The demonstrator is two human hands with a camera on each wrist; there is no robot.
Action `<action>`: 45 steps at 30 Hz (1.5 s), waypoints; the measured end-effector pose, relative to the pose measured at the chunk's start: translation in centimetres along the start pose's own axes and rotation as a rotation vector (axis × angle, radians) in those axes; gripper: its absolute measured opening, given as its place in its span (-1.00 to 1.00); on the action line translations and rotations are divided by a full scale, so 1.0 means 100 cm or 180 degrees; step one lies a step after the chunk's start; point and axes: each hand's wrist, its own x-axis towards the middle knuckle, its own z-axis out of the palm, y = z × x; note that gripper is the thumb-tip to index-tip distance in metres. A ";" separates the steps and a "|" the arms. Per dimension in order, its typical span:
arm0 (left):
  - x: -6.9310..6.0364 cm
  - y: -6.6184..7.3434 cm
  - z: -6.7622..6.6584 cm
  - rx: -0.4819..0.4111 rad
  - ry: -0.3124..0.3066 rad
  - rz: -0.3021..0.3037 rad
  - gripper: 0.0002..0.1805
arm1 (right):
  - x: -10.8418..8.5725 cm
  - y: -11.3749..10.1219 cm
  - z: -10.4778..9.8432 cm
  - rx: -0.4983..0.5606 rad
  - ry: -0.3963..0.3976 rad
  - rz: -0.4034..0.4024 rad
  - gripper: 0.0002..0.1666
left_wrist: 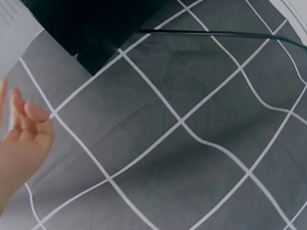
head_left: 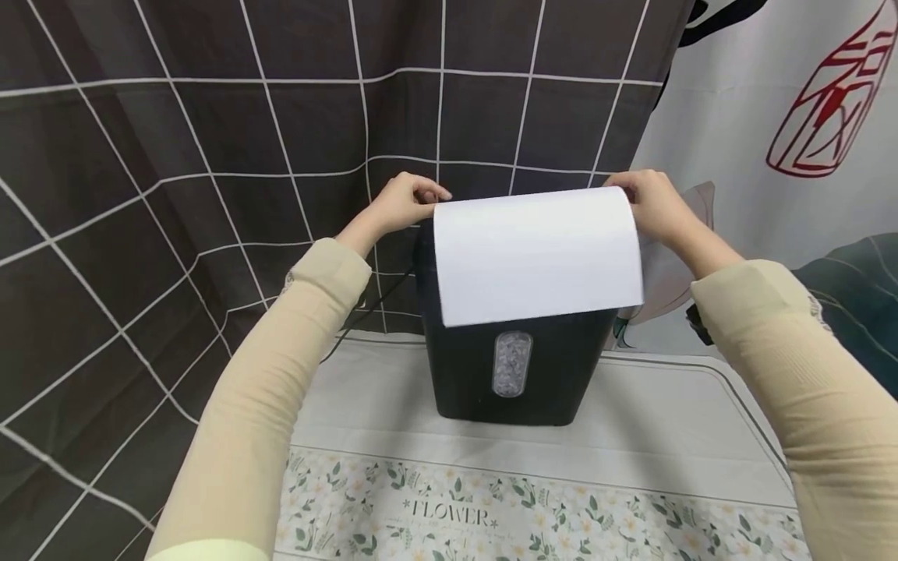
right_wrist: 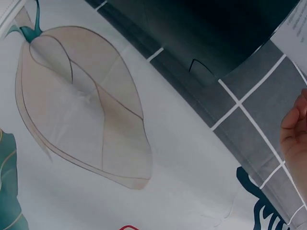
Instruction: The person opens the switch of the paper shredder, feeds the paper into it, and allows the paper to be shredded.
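A white sheet of paper (head_left: pixel 536 257) droops over the top and front of a black paper shredder (head_left: pixel 463 366) in the head view. My left hand (head_left: pixel 401 204) pinches its upper left edge between thumb and index finger. At the upper right edge my right hand (head_left: pixel 651 204) holds the sheet, with some fingertips hidden behind it. In the left wrist view, the left hand (left_wrist: pixel 26 139) has its other fingers loosely bent. Part of the right hand (right_wrist: pixel 295 139) shows at the right wrist view's edge, close to printed paper (right_wrist: pixel 293 36). The shredder's slot is covered by the sheet.
Shreds show through the shredder's window (head_left: pixel 512 365). A black cord (head_left: pixel 372 308) runs off to its left. Behind hangs a dark curtain with white grid lines (head_left: pixel 302 125), beside a white patterned cloth (head_left: pixel 744 218). A floral mat (head_left: pixel 505 499) covers the surface in front.
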 end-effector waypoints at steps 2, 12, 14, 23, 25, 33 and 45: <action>-0.002 0.003 0.000 -0.0166 0.0068 0.0140 -0.77 | 0.000 0.000 -0.001 -0.0039 -0.0036 0.0048 -0.83; -0.003 0.011 0.002 -0.0205 0.0406 0.0244 -0.84 | 0.000 0.007 -0.005 -0.0291 -0.0361 -0.0062 -0.87; -0.002 0.012 0.003 -0.0194 0.0391 0.0211 -0.84 | 0.001 0.006 -0.006 -0.0310 -0.0482 -0.0059 -0.86; 0.001 0.013 0.008 -0.0076 0.0152 0.0195 -0.80 | 0.000 0.004 -0.010 0.0097 -0.0057 0.0080 -0.83; 0.001 0.011 0.010 -0.0035 0.0118 0.0202 -0.82 | -0.001 0.006 -0.010 0.0182 0.0041 0.0116 -0.85; -0.002 0.004 0.019 0.0055 -0.0028 -0.0009 -0.77 | -0.006 0.012 -0.008 0.0588 0.0190 0.0154 -0.76; 0.000 0.002 0.022 -0.0230 0.0218 0.0122 -0.73 | -0.006 0.018 -0.003 0.0948 0.0206 0.0282 -0.74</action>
